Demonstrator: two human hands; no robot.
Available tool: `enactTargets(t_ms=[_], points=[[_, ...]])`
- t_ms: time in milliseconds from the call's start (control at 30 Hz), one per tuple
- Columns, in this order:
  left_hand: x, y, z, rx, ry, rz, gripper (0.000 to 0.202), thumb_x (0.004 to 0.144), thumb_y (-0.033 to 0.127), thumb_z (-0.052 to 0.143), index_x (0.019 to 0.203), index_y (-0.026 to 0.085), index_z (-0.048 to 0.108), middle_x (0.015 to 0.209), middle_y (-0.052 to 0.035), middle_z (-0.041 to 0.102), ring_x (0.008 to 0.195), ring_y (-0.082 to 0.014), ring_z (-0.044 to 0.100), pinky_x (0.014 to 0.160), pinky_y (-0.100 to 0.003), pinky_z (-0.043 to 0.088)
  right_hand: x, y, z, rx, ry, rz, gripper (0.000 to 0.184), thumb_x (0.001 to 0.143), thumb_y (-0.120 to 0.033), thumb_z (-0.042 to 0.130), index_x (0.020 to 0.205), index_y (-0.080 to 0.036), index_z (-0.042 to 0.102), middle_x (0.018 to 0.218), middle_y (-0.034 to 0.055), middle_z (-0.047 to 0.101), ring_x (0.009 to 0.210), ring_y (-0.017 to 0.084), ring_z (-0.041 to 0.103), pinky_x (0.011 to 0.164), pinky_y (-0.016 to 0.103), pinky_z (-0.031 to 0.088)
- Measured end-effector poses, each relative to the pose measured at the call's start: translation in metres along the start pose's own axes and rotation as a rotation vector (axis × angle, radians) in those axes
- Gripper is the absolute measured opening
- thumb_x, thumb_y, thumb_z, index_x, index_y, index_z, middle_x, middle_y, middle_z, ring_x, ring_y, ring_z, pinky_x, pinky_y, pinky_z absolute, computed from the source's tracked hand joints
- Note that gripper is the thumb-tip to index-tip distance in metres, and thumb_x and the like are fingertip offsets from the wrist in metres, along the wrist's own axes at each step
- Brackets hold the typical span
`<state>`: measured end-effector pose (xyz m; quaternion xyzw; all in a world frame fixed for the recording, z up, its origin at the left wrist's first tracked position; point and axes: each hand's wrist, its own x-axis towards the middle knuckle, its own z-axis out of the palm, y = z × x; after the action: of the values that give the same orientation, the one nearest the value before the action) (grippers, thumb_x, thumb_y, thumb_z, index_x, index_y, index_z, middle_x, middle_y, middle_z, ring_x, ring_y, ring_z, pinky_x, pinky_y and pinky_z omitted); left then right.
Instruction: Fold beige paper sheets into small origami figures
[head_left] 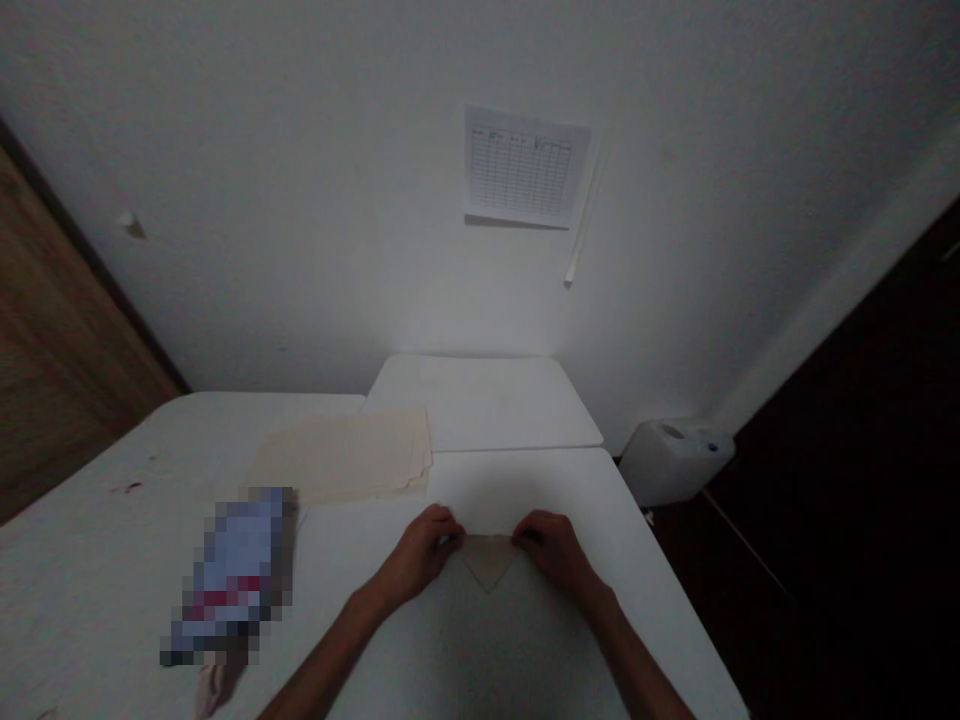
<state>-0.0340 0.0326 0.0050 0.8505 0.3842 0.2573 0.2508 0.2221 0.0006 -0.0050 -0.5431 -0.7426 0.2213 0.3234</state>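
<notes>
The left hand [429, 547] has one upper corner of the beige triangle [488, 562] pinched between thumb and fingers, and the right hand [556, 550] pinches the opposite corner, so the piece sits directly between them, its straight edge running from fingertips to fingertips. Its point faces the person, nearer to the body than either set of fingertips, over the white table [360, 550], though whether it touches the surface cannot be told. Farther off and to the left lie the sheets [349, 455], apart from both hands.
</notes>
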Motion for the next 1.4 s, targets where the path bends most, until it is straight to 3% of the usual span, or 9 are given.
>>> enactTargets(t_ms=[267, 367, 433, 500, 667, 1033, 1200, 1400], points=[[-0.008, 0.005, -0.003, 0.255, -0.089, 0.065, 0.028, 0.090, 0.013, 0.042, 0.094, 0.021, 0.068, 0.089, -0.0056, 0.061, 0.087, -0.0194, 0.056, 0.078, -0.030, 0.046, -0.010, 0.002, 0.000, -0.065, 0.022, -0.113, 0.017, 0.086, -0.010, 0.056, 0.084, -0.020, 0.070, 0.087, 0.0032, 0.068, 0.084, 0.016, 0.061, 0.079, 0.027, 0.047], [-0.012, 0.010, 0.000, 0.264, -0.079, 0.113, 0.028, 0.088, 0.015, 0.048, 0.109, 0.023, 0.064, 0.111, -0.0086, 0.063, 0.106, -0.0240, 0.055, 0.095, -0.040, 0.043, -0.013, 0.001, 0.000, -0.109, 0.020, -0.138, 0.018, 0.086, -0.009, 0.055, 0.086, -0.020, 0.070, 0.088, 0.0039, 0.068, 0.085, 0.016, 0.061, 0.079, 0.028, 0.047], [-0.015, 0.016, 0.005, 0.251, -0.059, 0.149, 0.043, 0.085, 0.023, 0.057, 0.128, 0.024, 0.052, 0.134, -0.0093, 0.053, 0.123, -0.0273, 0.047, 0.105, -0.046, 0.037, -0.014, 0.000, 0.001, -0.137, 0.025, -0.156, 0.020, 0.085, -0.007, 0.055, 0.087, -0.019, 0.070, 0.088, 0.0044, 0.068, 0.085, 0.016, 0.061, 0.079, 0.028, 0.048], [-0.017, 0.020, 0.012, 0.225, -0.059, 0.175, 0.062, 0.080, 0.031, 0.066, 0.137, 0.026, 0.043, 0.144, -0.0082, 0.045, 0.130, -0.0285, 0.041, 0.107, -0.047, 0.037, -0.015, -0.001, 0.002, -0.157, 0.031, -0.169, 0.021, 0.085, -0.005, 0.055, 0.087, -0.019, 0.070, 0.089, 0.0047, 0.068, 0.086, 0.017, 0.060, 0.079, 0.028, 0.048], [-0.016, 0.027, 0.027, 0.205, -0.079, 0.183, 0.052, 0.078, 0.028, 0.068, 0.128, 0.026, 0.054, 0.138, -0.0082, 0.052, 0.126, -0.0284, 0.048, 0.105, -0.047, 0.041, -0.016, -0.001, 0.005, -0.161, 0.057, -0.157, 0.022, 0.087, -0.007, 0.052, 0.091, -0.020, 0.070, 0.091, 0.0051, 0.067, 0.086, 0.017, 0.061, 0.081, 0.029, 0.048], [-0.019, 0.021, 0.037, 0.194, -0.052, 0.218, 0.034, 0.081, 0.024, 0.068, 0.115, 0.025, 0.063, 0.132, -0.0079, 0.057, 0.123, -0.0280, 0.050, 0.103, -0.047, 0.044, -0.020, -0.015, -0.001, -0.088, 0.057, -0.154, 0.022, 0.078, -0.006, 0.057, 0.092, -0.020, 0.068, 0.094, 0.0058, 0.066, 0.093, 0.019, 0.058, 0.085, 0.032, 0.047], [-0.021, 0.017, 0.041, 0.200, -0.033, 0.243, 0.032, 0.083, 0.025, 0.065, 0.115, 0.025, 0.063, 0.131, -0.0081, 0.058, 0.124, -0.0278, 0.050, 0.102, -0.047, 0.045, -0.018, -0.023, 0.001, -0.125, 0.082, -0.120, 0.008, 0.086, -0.017, 0.059, 0.087, -0.021, 0.066, 0.091, 0.0046, 0.065, 0.090, 0.018, 0.058, 0.085, 0.031, 0.046], [-0.020, 0.025, 0.036, 0.238, -0.083, 0.223, 0.030, 0.085, 0.023, 0.063, 0.115, 0.023, 0.063, 0.131, -0.0079, 0.058, 0.123, -0.0274, 0.050, 0.103, -0.046, 0.045, -0.017, -0.022, 0.006, -0.153, 0.090, -0.098, 0.005, 0.087, -0.023, 0.061, 0.087, -0.021, 0.066, 0.092, 0.0048, 0.064, 0.090, 0.019, 0.057, 0.084, 0.031, 0.045]])
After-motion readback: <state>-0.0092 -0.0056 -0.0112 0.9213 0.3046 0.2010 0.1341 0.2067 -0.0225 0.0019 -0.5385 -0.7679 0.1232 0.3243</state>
